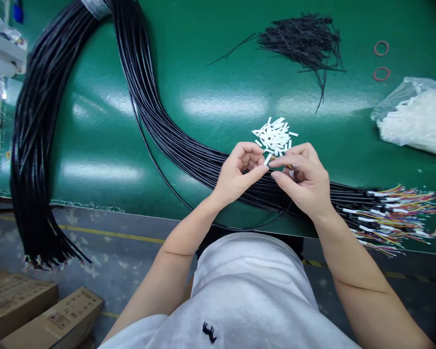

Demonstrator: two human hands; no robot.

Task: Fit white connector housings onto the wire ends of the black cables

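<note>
Two-handed work, apparently at the step of bringing a small white sleeve (pixel 268 158) to thin coloured wires (pixel 289 166). Pinched between thumb and finger of the left hand (pixel 236 172), with the other fingers loosely curled: just the sleeve. Half closed, in the right hand (pixel 311 180), with thumb and forefinger tips apart and apparently around the wires; hard to tell the exact grip behind the fingers. Calling next, by judgement, for lining up sleeve and wire tip without bending strands, then sliding gently; too small to tell whether already threaded.

Just beyond the hands, in a loose pile: short, matt white pieces (pixel 274 136), straight and stubby. Passing beneath both hands: smooth, glossy black cables (pixel 181 140), bundled in a long curve and splaying right of the right hand into fine, wiry multicoloured ends (pixel 403 208). Farther beyond the right hand: a tangle of thin, stiff-looking black strips (pixel 300 39). Out to its right: two slim red rings (pixel 381 73) and a crinkled clear bag (pixel 399 92) of white pieces. Underneath everything: a smooth, shiny green tabletop (pixel 210 63).
</note>
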